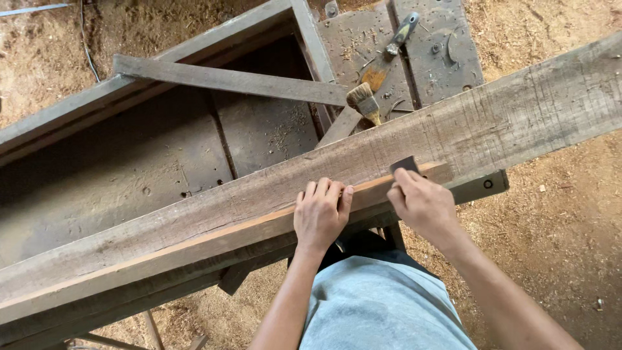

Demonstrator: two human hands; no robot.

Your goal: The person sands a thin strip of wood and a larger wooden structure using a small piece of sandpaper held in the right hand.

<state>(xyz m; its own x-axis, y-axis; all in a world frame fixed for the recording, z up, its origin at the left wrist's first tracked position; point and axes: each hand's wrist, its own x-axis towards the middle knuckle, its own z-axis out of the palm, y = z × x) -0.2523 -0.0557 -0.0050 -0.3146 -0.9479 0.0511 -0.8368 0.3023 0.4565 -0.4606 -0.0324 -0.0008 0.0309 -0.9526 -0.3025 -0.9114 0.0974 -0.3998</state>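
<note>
Your left hand [321,217] lies flat and open on the strip [214,243], the narrow reddish length running along the near edge of the long grey plank [479,123], pressing it down without gripping. Your right hand [422,206] pinches a small dark scraper [404,164] at the strip's right end, where it meets the plank. The scraper sits at the very end and the wood shows no clear worked patch, so I judge the scraping barely begun, with most of the strip left; the brush [364,102] lies unused on the bench [421,58] behind.
</note>
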